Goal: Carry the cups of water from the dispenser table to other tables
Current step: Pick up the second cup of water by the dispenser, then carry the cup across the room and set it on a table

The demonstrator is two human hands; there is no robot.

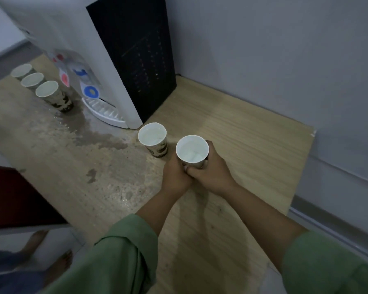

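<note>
Cup of water (192,150) gripped by both hands: left hand (175,175) and right hand (213,171) wrapped around its lower half, near counter (253,136) right side. 2nd filled cup (153,137) stands just left of it. 3 more cups (39,87) lined up left of dispenser (106,60). Spilled water (98,139) across counter.

The picture is dim and a bit gray. Soft dark shadows from the arms lie on the wooden table (253,132) at the bottom middle. The wet patch (98,139) shines a little. The edges bend and look blurry, most at the lower left.
</note>
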